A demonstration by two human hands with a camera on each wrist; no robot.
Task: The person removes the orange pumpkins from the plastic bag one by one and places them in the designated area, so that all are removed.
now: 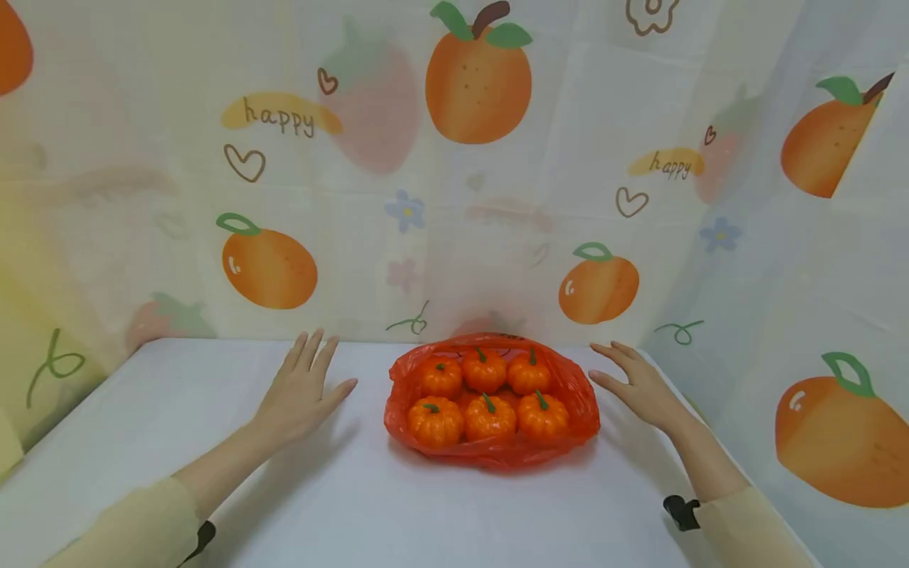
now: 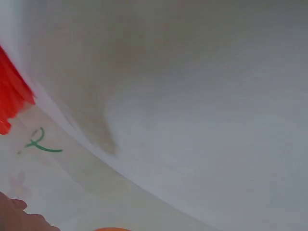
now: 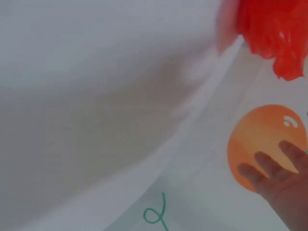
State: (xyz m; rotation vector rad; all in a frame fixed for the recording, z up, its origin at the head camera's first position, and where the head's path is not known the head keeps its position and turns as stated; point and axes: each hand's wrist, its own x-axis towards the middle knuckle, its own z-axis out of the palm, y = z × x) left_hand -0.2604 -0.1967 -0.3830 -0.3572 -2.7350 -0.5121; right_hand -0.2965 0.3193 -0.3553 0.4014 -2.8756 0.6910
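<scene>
A red plastic bag [image 1: 497,456] sits on the white table with its mouth spread wide. Inside it lie several small orange pumpkins [image 1: 490,416] with green stems, in two rows. To the bag's left my left hand [image 1: 297,394] hovers over the table, fingers extended and apart from the bag. On the other side my right hand [image 1: 642,390] is held up with its fingers spread, also not touching the bag. The left wrist view catches only a piece of the red bag [image 2: 12,94] and some fingertips. In the right wrist view, the bag's crumpled edge [image 3: 276,33] hangs above my fingers.
The white table [image 1: 454,513] extends around the bag on all sides. Behind it and along the right hangs a pale curtain [image 1: 469,189] printed with oranges, strawberries, hearts and the word happy. Dark wrist straps [image 1: 682,513] show at the sleeves.
</scene>
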